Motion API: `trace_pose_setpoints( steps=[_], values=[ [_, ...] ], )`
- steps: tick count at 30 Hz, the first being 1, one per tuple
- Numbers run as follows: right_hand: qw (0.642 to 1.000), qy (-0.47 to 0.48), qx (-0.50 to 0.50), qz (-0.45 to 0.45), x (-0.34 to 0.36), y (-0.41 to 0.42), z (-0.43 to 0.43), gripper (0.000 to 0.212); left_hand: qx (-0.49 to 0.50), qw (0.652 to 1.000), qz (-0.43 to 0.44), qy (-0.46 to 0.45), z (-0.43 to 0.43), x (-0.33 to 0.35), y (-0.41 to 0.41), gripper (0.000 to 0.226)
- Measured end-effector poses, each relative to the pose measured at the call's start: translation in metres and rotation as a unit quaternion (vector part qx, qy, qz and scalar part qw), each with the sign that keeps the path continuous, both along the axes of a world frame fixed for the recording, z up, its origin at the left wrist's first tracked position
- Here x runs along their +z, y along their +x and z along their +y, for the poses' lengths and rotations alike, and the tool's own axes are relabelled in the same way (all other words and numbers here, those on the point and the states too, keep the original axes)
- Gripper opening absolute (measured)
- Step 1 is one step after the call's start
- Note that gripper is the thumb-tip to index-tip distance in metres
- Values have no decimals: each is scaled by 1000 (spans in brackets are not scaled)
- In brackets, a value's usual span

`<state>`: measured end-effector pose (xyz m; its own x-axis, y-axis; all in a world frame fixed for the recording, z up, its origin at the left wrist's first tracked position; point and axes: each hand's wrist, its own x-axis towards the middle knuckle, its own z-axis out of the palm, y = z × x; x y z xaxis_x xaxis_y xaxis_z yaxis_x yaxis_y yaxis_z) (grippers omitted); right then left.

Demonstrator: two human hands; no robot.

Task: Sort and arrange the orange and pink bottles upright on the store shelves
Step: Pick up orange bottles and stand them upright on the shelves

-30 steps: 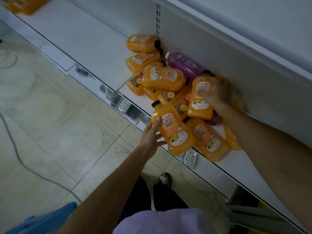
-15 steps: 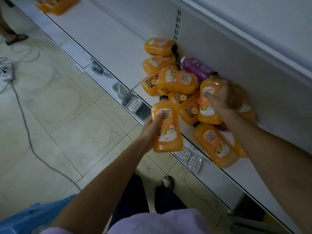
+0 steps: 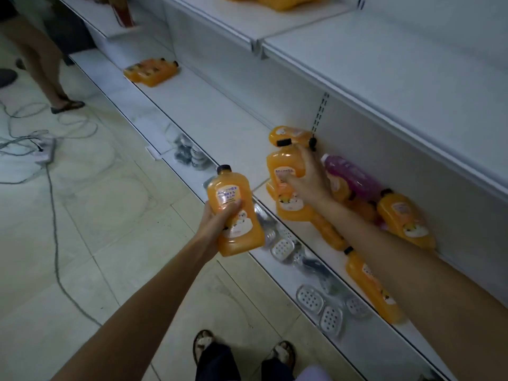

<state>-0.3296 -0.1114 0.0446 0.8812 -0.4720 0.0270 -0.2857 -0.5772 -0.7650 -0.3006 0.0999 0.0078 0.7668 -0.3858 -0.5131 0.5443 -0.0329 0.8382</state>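
Two orange bottles were in hand: the left hand (image 3: 217, 222) wrapped the first bottle (image 3: 226, 192) at the waist, off the shelf (image 3: 220, 119) edge. At its two o'clock, the right hand (image 3: 310, 182) clasped the second bottle (image 3: 284, 163) beside the pink bottle (image 3: 353, 176). Full and rigid, they were probably heavy and slick; a mid-body grip seemed best.

Just left of pink bottle (image 3: 354, 178), pile (image 3: 362, 210) partly hidden behind right hand (image 3: 308, 182). Far above pink bottle, orange bottles (image 3: 277, 2) cropped by top edge. Label text too blurred to read.
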Motion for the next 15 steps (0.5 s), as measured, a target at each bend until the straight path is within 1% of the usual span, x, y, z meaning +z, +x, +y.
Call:
trace_pose_setpoints(
  steps=[1,3,6,7,10,12,15],
  values=[
    [1000,3,16,-8,10,15,14,73,9,999,-28,14,16,9,16,73],
    [998,-13,48,-29,33,45,42,69,21,996,-81,33,44,32,49,65],
    [994,-51,72,-70,69,85,82,64,11,989,-145,39,79,73,89,52],
    [993,-54,73,-80,78,95,90,62,2,987,-158,38,86,83,100,51],
    [986,-67,80,-127,110,124,114,61,-17,982,-185,38,108,121,129,61],
    [979,-91,86,-159,133,140,124,60,-19,975,-220,31,116,146,146,55],
    [974,-100,71,-189,167,159,126,62,-10,962,-273,21,117,181,169,58]
  ],
)
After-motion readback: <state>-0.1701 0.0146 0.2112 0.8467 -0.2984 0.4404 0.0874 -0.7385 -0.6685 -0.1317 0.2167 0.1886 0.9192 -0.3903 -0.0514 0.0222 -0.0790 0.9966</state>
